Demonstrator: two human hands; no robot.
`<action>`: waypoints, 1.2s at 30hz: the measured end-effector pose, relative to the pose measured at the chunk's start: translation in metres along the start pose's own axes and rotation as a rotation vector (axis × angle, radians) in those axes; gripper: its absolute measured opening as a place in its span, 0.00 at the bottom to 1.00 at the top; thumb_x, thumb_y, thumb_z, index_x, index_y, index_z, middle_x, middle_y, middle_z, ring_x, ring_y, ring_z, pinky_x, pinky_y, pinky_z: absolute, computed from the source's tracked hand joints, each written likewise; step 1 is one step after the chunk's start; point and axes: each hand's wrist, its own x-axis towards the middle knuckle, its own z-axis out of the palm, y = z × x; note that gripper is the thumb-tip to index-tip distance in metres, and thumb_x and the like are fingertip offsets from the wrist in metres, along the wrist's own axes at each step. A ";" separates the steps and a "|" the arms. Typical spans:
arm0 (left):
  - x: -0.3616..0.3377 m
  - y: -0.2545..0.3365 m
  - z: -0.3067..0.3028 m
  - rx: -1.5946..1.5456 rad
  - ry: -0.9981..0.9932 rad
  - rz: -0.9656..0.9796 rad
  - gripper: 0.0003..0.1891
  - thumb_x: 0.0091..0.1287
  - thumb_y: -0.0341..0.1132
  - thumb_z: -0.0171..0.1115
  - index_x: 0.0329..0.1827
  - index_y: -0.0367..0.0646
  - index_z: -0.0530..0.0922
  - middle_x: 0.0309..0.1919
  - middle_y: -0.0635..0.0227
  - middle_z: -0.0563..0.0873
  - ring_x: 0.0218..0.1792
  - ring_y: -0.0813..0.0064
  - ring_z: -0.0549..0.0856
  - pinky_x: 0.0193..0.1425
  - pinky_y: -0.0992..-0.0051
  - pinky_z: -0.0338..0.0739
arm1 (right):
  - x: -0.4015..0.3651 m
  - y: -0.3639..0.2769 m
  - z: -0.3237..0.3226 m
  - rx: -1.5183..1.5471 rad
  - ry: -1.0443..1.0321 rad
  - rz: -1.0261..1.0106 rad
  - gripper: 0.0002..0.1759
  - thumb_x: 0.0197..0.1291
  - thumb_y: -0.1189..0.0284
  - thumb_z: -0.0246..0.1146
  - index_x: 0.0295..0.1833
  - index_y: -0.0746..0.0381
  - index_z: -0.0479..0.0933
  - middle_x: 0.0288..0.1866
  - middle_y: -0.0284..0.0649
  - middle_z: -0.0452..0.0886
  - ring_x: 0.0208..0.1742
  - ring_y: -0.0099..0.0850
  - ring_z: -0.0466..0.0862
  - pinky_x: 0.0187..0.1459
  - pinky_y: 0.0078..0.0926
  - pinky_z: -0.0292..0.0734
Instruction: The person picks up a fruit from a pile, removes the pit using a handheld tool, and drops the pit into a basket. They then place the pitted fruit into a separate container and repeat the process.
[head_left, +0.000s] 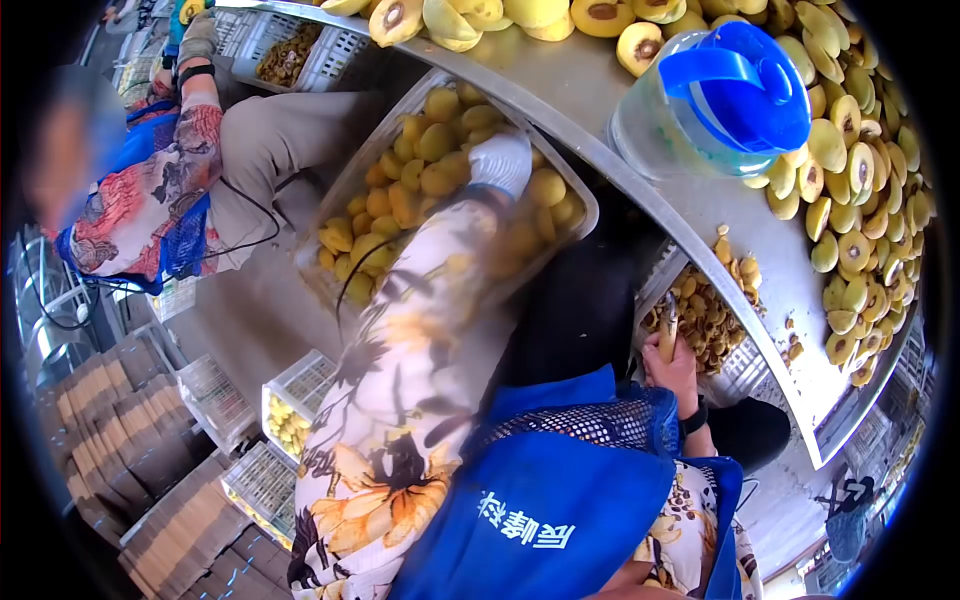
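My left hand (pixel 500 165), in a white glove, reaches into a plastic crate (pixel 590 205) of whole yellow peaches (pixel 437 142). It rests among the fruit at the crate's far right side; its fingers are mostly hidden, so any grip on a peach cannot be made out. My bare right hand (pixel 672 368) is closed around the light handle of a small knife (pixel 668 340), its metal end pointing away from me. Behind that hand, below the table edge, lies a basket (pixel 745 370) with brownish cut fruit scraps (pixel 708 315).
A metal table (pixel 570 90) curves across the top and right, carrying many halved peaches (pixel 850 250) and a clear jug with a blue lid (pixel 710 100). Another person (pixel 165 190) sits at left. Stacked crates (pixel 262 490) and cardboard (pixel 120 420) stand at lower left.
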 end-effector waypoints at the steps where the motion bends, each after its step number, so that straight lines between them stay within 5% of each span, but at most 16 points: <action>1: 0.007 0.001 0.008 0.019 -0.005 -0.025 0.08 0.56 0.32 0.54 0.24 0.48 0.82 0.21 0.63 0.83 0.22 0.64 0.84 0.18 0.62 0.74 | -0.001 -0.020 0.003 0.024 -0.006 0.054 0.05 0.58 0.75 0.59 0.39 0.63 0.71 0.18 0.29 0.69 0.13 0.16 0.67 0.15 0.14 0.62; 5: 0.010 -0.008 -0.018 0.042 -0.123 0.031 0.09 0.57 0.31 0.53 0.29 0.47 0.84 0.24 0.62 0.84 0.28 0.63 0.85 0.24 0.64 0.78 | 0.001 -0.034 0.001 -0.068 0.027 0.040 0.10 0.53 0.68 0.61 0.37 0.64 0.78 0.25 0.42 0.82 0.27 0.30 0.83 0.33 0.27 0.78; 9: -0.003 -0.042 -0.056 -0.133 0.057 -0.037 0.19 0.61 0.51 0.54 0.45 0.48 0.80 0.33 0.58 0.83 0.32 0.57 0.83 0.32 0.63 0.79 | -0.013 -0.024 -0.011 -0.051 0.056 0.047 0.10 0.51 0.69 0.64 0.37 0.64 0.77 0.25 0.40 0.81 0.27 0.27 0.82 0.33 0.25 0.77; 11: -0.011 -0.061 -0.053 -0.061 0.308 -0.184 0.30 0.59 0.62 0.52 0.54 0.48 0.75 0.44 0.53 0.80 0.40 0.54 0.81 0.42 0.58 0.77 | -0.013 -0.010 -0.016 -0.008 0.088 0.067 0.10 0.50 0.71 0.64 0.37 0.64 0.77 0.27 0.40 0.81 0.29 0.26 0.81 0.35 0.25 0.76; 12: -0.012 -0.070 -0.032 0.023 0.387 -0.180 0.33 0.60 0.63 0.50 0.58 0.47 0.71 0.53 0.49 0.75 0.52 0.51 0.75 0.53 0.51 0.71 | -0.011 0.003 -0.018 -0.010 0.097 0.036 0.09 0.51 0.71 0.64 0.37 0.64 0.77 0.28 0.39 0.81 0.30 0.26 0.81 0.35 0.25 0.76; 15: -0.025 -0.059 0.012 0.014 0.262 -0.183 0.32 0.61 0.59 0.50 0.61 0.45 0.69 0.62 0.48 0.69 0.65 0.48 0.63 0.64 0.39 0.52 | -0.010 -0.006 -0.016 -0.065 0.062 0.056 0.10 0.52 0.70 0.64 0.37 0.64 0.77 0.28 0.40 0.81 0.31 0.27 0.81 0.36 0.26 0.76; 18: -0.045 -0.046 0.016 0.055 0.305 -0.042 0.29 0.63 0.56 0.49 0.62 0.49 0.70 0.63 0.48 0.68 0.65 0.49 0.63 0.64 0.39 0.51 | -0.008 -0.012 -0.017 -0.107 0.048 0.068 0.10 0.52 0.70 0.64 0.38 0.64 0.77 0.28 0.41 0.81 0.31 0.28 0.81 0.36 0.27 0.76; 24: -0.018 -0.049 0.027 0.116 0.428 -0.204 0.23 0.60 0.53 0.53 0.54 0.51 0.72 0.59 0.54 0.71 0.62 0.53 0.65 0.61 0.40 0.57 | 0.011 -0.035 -0.013 -0.143 0.071 0.027 0.10 0.52 0.70 0.63 0.38 0.64 0.77 0.28 0.40 0.81 0.30 0.28 0.81 0.36 0.27 0.76; 26: -0.026 -0.049 0.024 0.092 0.371 -0.188 0.23 0.61 0.53 0.52 0.54 0.51 0.72 0.59 0.53 0.70 0.62 0.52 0.66 0.60 0.39 0.58 | 0.004 -0.049 -0.015 -0.078 0.042 -0.018 0.09 0.53 0.71 0.62 0.39 0.64 0.77 0.26 0.38 0.80 0.28 0.26 0.79 0.34 0.25 0.75; 30: -0.027 -0.039 -0.010 -0.073 0.243 -0.248 0.26 0.64 0.55 0.47 0.58 0.46 0.70 0.63 0.48 0.66 0.63 0.48 0.66 0.61 0.40 0.57 | -0.004 -0.035 -0.022 -0.043 0.031 -0.114 0.06 0.59 0.75 0.58 0.41 0.62 0.71 0.19 0.30 0.70 0.13 0.17 0.67 0.14 0.15 0.61; 33: -0.070 -0.010 -0.028 -0.187 0.182 -0.137 0.30 0.65 0.54 0.48 0.65 0.45 0.63 0.63 0.46 0.64 0.63 0.45 0.64 0.58 0.41 0.62 | -0.010 -0.022 -0.034 -0.002 0.064 -0.011 0.06 0.59 0.75 0.58 0.42 0.62 0.70 0.19 0.29 0.70 0.12 0.16 0.65 0.14 0.15 0.60; 34: -0.092 0.005 -0.030 -0.218 0.028 -0.076 0.30 0.62 0.53 0.51 0.64 0.45 0.65 0.62 0.44 0.65 0.63 0.46 0.64 0.61 0.42 0.58 | -0.011 -0.025 -0.037 0.041 0.063 0.041 0.07 0.59 0.75 0.58 0.42 0.62 0.70 0.19 0.29 0.69 0.12 0.16 0.65 0.14 0.14 0.60; 36: -0.103 0.023 -0.028 -0.187 0.095 -0.081 0.27 0.60 0.51 0.53 0.60 0.47 0.69 0.62 0.39 0.64 0.64 0.44 0.63 0.65 0.41 0.52 | -0.007 -0.027 -0.038 0.095 0.072 0.061 0.07 0.59 0.75 0.58 0.43 0.61 0.70 0.18 0.29 0.69 0.11 0.16 0.64 0.14 0.14 0.60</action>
